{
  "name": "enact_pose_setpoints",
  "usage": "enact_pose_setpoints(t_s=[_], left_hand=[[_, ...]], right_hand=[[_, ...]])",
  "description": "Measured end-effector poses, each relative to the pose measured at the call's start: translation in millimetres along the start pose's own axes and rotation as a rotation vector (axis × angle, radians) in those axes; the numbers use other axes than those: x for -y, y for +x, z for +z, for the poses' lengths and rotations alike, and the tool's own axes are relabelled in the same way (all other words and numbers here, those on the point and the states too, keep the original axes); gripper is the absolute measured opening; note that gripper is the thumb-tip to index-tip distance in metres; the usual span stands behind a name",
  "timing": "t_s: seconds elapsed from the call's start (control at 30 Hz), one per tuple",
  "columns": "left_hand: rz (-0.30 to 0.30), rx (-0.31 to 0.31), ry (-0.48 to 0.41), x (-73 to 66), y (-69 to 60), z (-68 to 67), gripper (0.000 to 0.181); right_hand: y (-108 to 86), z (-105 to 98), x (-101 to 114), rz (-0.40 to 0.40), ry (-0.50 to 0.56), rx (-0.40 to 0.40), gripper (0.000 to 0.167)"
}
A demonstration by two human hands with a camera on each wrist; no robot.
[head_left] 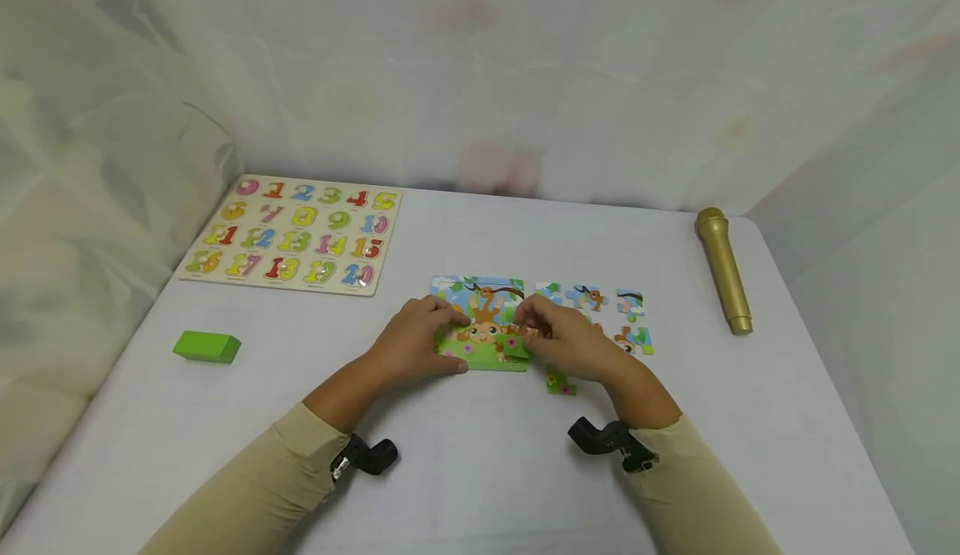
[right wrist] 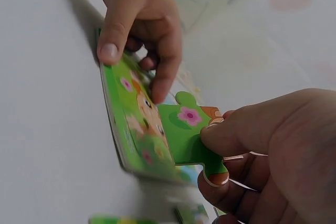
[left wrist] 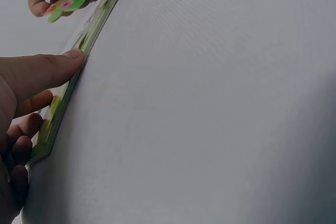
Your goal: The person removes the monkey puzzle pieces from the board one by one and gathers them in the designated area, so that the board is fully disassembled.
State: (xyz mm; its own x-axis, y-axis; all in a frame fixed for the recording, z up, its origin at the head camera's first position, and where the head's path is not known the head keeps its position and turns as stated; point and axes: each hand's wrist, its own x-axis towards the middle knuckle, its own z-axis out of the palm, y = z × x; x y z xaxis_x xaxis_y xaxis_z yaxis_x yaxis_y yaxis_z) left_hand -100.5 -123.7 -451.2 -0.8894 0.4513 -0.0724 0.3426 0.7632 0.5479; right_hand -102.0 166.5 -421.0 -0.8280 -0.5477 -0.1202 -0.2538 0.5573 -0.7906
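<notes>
My right hand (head_left: 566, 338) pinches a green jigsaw piece (right wrist: 186, 129) with a pink flower between thumb and fingers, tilted over the puzzle board's right part. The puzzle board (head_left: 450, 284) shows a monkey hanging from a branch. My left hand (head_left: 416, 338) rests on the board's left side. Its thumb (right wrist: 111, 45) lies on the near edge, and the index finger touches the picture. Beside the board on the right lie several loose pieces (head_left: 587, 297), partly hidden by my right hand. A green piece (head_left: 558, 382) lies nearer me, below that hand.
A wooden number board (head_left: 337, 280) lies at the back left. Nearer on that side is a green block (head_left: 206, 347). A gold microphone (head_left: 724, 276) lies at the far right. Patterned cloth (head_left: 480, 80) hangs behind the white table (head_left: 465, 472).
</notes>
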Motion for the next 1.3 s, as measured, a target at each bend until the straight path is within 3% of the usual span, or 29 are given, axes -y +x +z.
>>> enact_pose_setpoints(t_s=[0.87, 1.3], left_hand=[[-0.03, 0.019, 0.006, -1.6, -1.5, -1.1, 0.063], [-0.029, 0.02, -0.005, -1.0, -1.8, -0.6, 0.063]], right_hand=[[-90.9, -25, -53, 0.108, -0.029, -0.172, 0.014], [-99.0, -23, -53, 0.108, -0.055, -0.222, 0.022]])
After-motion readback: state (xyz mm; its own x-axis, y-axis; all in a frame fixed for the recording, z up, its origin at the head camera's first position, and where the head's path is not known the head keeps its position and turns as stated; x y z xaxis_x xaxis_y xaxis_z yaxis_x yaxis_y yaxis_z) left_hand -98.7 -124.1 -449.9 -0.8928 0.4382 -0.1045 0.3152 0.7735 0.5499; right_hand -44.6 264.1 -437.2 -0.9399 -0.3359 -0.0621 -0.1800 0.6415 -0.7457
